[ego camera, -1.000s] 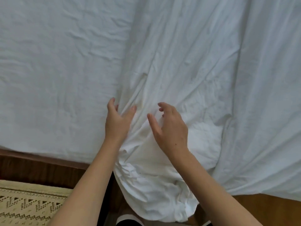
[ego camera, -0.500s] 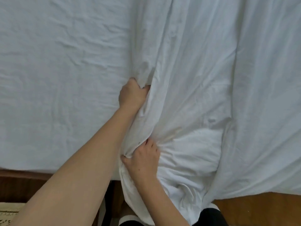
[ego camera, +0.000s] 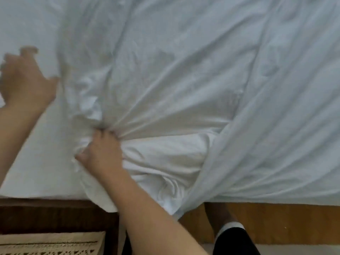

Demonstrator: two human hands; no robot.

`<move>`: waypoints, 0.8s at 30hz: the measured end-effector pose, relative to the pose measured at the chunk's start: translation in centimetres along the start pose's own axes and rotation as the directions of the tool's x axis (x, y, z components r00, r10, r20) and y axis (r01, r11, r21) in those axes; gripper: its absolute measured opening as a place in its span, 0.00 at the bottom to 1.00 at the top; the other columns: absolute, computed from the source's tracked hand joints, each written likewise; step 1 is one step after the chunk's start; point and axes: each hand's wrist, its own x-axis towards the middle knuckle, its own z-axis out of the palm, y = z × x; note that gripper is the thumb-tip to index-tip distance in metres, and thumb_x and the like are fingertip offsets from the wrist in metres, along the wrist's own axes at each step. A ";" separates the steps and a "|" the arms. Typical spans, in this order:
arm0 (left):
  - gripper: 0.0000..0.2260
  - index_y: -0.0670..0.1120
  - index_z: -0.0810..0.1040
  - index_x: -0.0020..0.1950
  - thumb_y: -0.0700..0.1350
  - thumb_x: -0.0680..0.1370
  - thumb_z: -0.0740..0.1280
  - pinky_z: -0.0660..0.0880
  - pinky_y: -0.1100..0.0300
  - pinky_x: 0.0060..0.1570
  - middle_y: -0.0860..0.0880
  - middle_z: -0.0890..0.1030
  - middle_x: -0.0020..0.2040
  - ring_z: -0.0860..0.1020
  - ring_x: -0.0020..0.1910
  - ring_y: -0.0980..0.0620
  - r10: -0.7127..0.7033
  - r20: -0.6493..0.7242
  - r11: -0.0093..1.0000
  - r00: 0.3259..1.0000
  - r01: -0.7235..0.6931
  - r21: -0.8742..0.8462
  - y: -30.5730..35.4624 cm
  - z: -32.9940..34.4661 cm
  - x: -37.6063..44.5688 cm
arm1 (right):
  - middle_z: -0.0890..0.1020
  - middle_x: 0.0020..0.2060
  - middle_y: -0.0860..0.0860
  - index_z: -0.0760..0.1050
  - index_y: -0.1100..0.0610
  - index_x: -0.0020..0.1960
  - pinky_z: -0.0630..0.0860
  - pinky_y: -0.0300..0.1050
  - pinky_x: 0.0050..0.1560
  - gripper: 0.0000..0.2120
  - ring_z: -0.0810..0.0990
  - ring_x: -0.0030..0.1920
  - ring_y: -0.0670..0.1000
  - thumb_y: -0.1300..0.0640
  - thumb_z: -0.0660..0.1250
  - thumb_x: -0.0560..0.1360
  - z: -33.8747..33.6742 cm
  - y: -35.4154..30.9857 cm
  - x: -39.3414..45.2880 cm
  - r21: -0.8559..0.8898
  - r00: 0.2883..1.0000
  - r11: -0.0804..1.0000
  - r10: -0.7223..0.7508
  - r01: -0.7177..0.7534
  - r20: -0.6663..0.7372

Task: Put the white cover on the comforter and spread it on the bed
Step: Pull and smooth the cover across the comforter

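From the head view, the left hand (ego camera: 24,80) had let go of the white cover (ego camera: 184,89) and swung clear, fingers loose; the right hand (ego camera: 103,153) still clenched bunched fabric near the bed (ego camera: 36,172) edge; likely regripping to spread it.

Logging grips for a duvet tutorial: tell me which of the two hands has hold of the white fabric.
The right hand, fingers bunched into the white cotton cover; the blurred left hand hangs free.

No readable text, labels or numbers appear anywhere.
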 end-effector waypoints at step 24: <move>0.05 0.41 0.73 0.39 0.38 0.74 0.67 0.67 0.51 0.36 0.43 0.75 0.38 0.74 0.36 0.41 0.790 0.082 0.613 0.608 -0.788 -0.054 17.1 9.2 -16.3 | 0.74 0.30 0.53 0.74 0.60 0.36 0.69 0.47 0.32 0.12 0.71 0.29 0.53 0.59 0.59 0.77 -16.9 29.9 -11.0 -0.421 0.711 0.904 -0.250 -0.071 -0.657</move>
